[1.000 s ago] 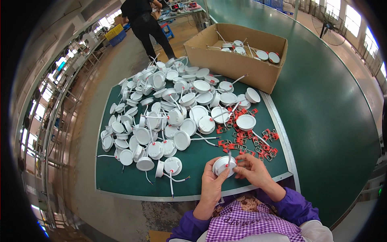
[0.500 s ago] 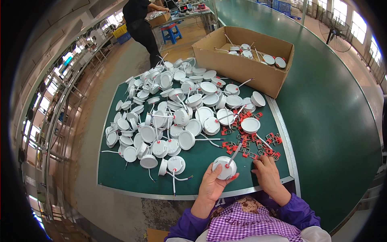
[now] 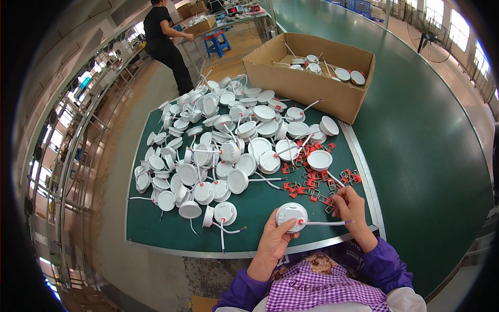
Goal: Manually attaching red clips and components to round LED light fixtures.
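A white round downlight (image 3: pixel 289 213) is in my left hand (image 3: pixel 275 235), its back turned up and the thumb lying on it. The lamp's white cable (image 3: pixel 327 223) leaves a red grommet and points right, its bare wire end beside my right palm. My right hand (image 3: pixel 351 209) is closed, fingertips together, at the near edge of a scatter of small red-and-metal clips (image 3: pixel 314 183). One dark metal clip (image 3: pixel 329 209) shows right by those fingertips; whether they pinch it is hard to make out. Another white lamp (image 3: pixel 319 160) lies face up among the clips.
A large heap of white downlights (image 3: pixel 213 135) with loose cables covers the left and middle of the green table (image 3: pixel 156 223). An open cardboard box (image 3: pixel 306 86) with more lamps stands behind. Far back, a person in black (image 3: pixel 165 47) is beside a blue stool (image 3: pixel 216 43).
The lamp in my left hand has turned, so its cable swings from pointing away to pointing right. My right hand has lifted slightly from the clips. The far person has shifted left.
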`<state>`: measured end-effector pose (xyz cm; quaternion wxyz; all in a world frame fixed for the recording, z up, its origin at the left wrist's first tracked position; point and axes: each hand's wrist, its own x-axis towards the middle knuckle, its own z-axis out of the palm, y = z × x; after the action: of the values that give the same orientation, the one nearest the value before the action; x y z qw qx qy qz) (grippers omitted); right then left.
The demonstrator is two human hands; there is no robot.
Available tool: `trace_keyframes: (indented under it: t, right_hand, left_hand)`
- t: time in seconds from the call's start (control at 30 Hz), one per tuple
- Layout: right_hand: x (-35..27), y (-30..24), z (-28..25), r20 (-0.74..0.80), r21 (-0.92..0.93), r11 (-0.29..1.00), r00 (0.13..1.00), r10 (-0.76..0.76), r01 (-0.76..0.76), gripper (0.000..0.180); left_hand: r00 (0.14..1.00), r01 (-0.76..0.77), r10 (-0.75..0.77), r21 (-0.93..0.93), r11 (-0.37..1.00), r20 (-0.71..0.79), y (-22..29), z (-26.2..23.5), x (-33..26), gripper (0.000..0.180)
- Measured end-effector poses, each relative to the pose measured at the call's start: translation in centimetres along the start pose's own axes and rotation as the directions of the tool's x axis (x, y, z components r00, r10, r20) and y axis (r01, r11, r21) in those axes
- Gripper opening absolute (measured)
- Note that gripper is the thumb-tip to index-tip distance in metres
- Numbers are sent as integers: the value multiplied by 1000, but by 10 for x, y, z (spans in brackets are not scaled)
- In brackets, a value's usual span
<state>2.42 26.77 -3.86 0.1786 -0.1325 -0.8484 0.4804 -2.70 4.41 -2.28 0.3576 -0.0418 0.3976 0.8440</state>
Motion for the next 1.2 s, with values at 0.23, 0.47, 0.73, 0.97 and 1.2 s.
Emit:
trace_keyframes:
  t: [0.23, 0.47, 0.73, 0.97, 1.2]
  right_hand:
    - [8, -7, 2, 243, 657, 660, 931, 274, -366, 13]
    - [-1, -20, -1, 252, 573, 726, 924, 287, -382, 17]
    - [4, -25, 3, 489, 531, 703, 848, 203, -474, 34]
    - [2, -40, 0, 544, 553, 560, 777, 317, -616, 32]
    - [-4, -38, 3, 427, 512, 718, 865, 262, -471, 25]
  left_hand:
    - [999, 48, -49, 43, 998, 2, -7, -3, 1, 40]
    - [999, 45, -45, 73, 996, -3, -10, -3, -12, 39]
    - [999, -25, 33, 276, 961, -24, -3, 3, -9, 28]
    - [999, -28, 35, 304, 952, -19, -6, -5, -9, 32]
    - [999, -26, 16, 316, 949, 33, -12, -5, -14, 33]
